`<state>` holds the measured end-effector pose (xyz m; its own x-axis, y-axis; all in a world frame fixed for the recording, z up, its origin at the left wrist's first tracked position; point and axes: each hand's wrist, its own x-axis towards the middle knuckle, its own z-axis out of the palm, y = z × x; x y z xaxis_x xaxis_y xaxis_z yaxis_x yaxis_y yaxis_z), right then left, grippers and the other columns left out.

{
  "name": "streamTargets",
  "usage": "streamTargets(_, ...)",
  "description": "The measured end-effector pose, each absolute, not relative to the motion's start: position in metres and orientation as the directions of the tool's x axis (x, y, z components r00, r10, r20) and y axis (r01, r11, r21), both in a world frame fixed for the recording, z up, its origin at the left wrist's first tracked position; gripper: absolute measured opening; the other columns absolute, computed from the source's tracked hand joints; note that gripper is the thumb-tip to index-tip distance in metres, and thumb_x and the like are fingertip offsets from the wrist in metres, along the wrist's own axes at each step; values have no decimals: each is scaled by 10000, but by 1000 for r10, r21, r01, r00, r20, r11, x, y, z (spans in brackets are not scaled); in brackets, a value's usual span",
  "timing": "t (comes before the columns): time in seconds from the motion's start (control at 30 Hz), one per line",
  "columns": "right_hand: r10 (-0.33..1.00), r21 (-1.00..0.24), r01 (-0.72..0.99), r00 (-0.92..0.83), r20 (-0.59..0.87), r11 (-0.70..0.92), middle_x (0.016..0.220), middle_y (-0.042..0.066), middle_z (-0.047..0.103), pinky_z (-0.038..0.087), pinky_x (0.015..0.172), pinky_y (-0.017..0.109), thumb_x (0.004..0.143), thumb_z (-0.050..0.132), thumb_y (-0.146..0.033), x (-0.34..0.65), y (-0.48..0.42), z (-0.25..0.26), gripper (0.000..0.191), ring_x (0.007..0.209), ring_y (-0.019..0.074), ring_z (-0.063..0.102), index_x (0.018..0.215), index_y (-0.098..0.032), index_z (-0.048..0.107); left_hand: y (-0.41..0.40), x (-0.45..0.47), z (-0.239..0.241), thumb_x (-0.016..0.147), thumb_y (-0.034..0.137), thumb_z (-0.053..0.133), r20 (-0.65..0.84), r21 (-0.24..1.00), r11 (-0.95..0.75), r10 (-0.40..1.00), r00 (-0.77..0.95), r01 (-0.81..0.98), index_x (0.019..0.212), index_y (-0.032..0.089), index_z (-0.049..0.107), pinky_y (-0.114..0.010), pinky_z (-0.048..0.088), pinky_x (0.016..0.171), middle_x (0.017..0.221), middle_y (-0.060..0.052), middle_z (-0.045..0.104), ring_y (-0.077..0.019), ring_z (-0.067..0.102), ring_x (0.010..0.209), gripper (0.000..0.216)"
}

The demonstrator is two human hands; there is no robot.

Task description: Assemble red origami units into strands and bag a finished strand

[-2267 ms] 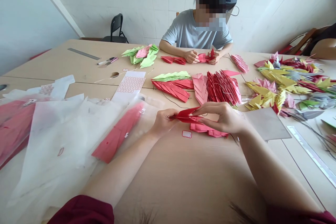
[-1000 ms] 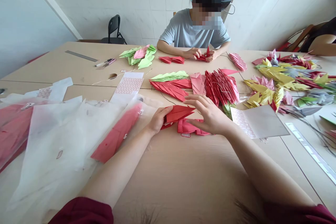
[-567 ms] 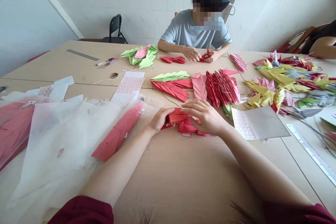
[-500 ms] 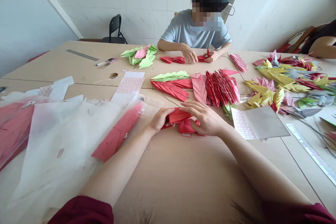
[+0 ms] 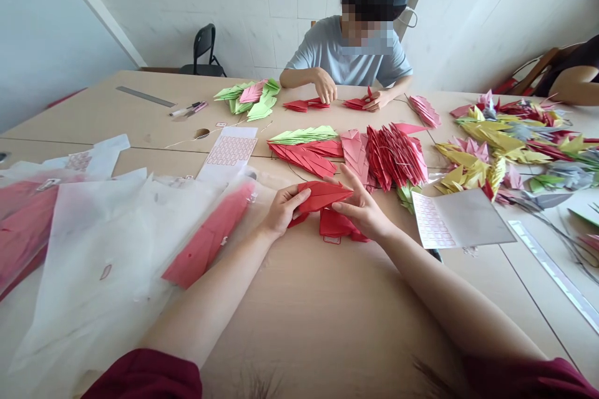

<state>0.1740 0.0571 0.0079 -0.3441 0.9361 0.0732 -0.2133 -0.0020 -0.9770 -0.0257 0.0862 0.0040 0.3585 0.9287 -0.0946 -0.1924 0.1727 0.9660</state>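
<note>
My left hand [image 5: 282, 211] grips a red folded paper piece [image 5: 322, 193] by its left end, thumb on top. The piece tapers to a point on the right and is raised off the table. My right hand [image 5: 369, 213] is beside that point with its fingers spread; whether its thumb touches the paper I cannot tell. Under and beside it lie more red folded papers [image 5: 334, 224], partly hidden by the hand, with a small red-edged label [image 5: 332, 240] at their front. Just behind my hands are red folded strips [image 5: 306, 160] and a dense red paper bundle [image 5: 395, 156].
Clear plastic bags [image 5: 107, 262] and a bagged red paper bundle [image 5: 210, 234] cover the left. A label sheet [image 5: 229, 153] lies behind them, another label sheet [image 5: 435, 221] at right. Coloured paper flowers [image 5: 496, 143] pile up far right. Opposite, a person [image 5: 349, 50] handles red paper.
My left hand has lifted and turned the red paper so its point shows. My right hand has drawn back from over it, fingers spreading. Across the table, the person's one hand moved left.
</note>
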Motion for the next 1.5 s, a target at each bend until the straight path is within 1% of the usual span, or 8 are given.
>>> streamTargets(0.13, 875, -961, -224, -482, -37, -164, 1108, 78, 696, 531, 895, 386, 832, 670, -296, 172, 55, 11, 915, 972, 202, 691, 1524, -280, 71, 87, -25, 4, 793, 424, 679, -69, 971, 136, 946, 317, -195, 1035, 155, 711, -188, 333, 460, 681, -1, 632, -88, 516, 538, 363)
streamTargets(0.3, 903, -971, -175, -424, -77, -165, 840, 27, 696, 521, 760, 333, 832, 636, -266, 177, 59, 14, 809, 729, 161, 656, 1495, -225, 174, 92, -30, 5, 756, 407, 700, -95, 975, 141, 964, 247, -174, 808, 128, 688, -174, 249, 403, 562, 41, 507, -47, 379, 443, 284)
streamTargets(0.57, 961, -985, -173, -275, 25, -24, 732, -29, 618, 440, 595, 277, 818, 589, -243, 187, 64, 24, 702, 614, 128, 533, 1448, -250, 280, 100, -37, 4, 692, 366, 694, -109, 962, 154, 973, 201, -227, 595, 146, 505, -170, 169, 358, 484, 80, 351, -24, 261, 381, 306)
streamTargets(0.83, 968, -994, 64, -241, 75, 93, 801, 2, 638, 508, 655, 318, 853, 548, -259, 190, 65, 25, 573, 707, 159, 602, 1385, -255, 336, 98, -39, 7, 710, 346, 662, -98, 947, 150, 977, 187, -283, 588, 168, 403, -161, 194, 365, 509, 83, 332, -29, 263, 400, 338)
streamTargets(1.0, 857, -747, 427, -328, 398, 510, 1417, 112, 461, 462, 1004, 470, 832, 626, -221, 184, 62, 17, 721, 1297, 272, 461, 1465, -308, 290, 99, -39, 6, 740, 361, 654, -97, 952, 160, 966, 240, -259, 625, 158, 463, -163, 198, 373, 521, 75, 352, -36, 299, 410, 301)
streamTargets(1.17, 691, -470, 535, -349, 634, 702, 1169, 61, 647, 488, 957, 435, 894, 573, -145, 185, 64, 16, 334, 1115, 234, 580, 1187, -299, 614, 97, -35, 4, 804, 433, 635, -96, 967, 168, 936, 338, -193, 634, 150, 504, -182, 218, 369, 486, 59, 404, -49, 336, 375, 355)
streamTargets(1.37, 764, -583, 558, -153, 626, 590, 1012, 44, 689, 516, 837, 414, 896, 619, -227, 193, 71, 17, 92, 957, 219, 626, 910, -267, 701, 91, -36, 6, 881, 504, 561, 295, 953, -303, 907, 301, -22, 1182, 169, 587, -187, 329, 409, 676, 5, 619, -63, 441, 429, 452)
streamTargets(1.5, 838, -688, 497, -177, 516, 529, 1096, 50, 669, 506, 912, 420, 876, 648, -267, 196, 70, 23, 95, 1063, 230, 612, 956, -265, 697, 89, -33, 6, 852, 328, 667, 596, 693, -656, 755, 275, 298, 996, 172, 685, -191, 464, 523, 830, -39, 702, -69, 550, 534, 213)
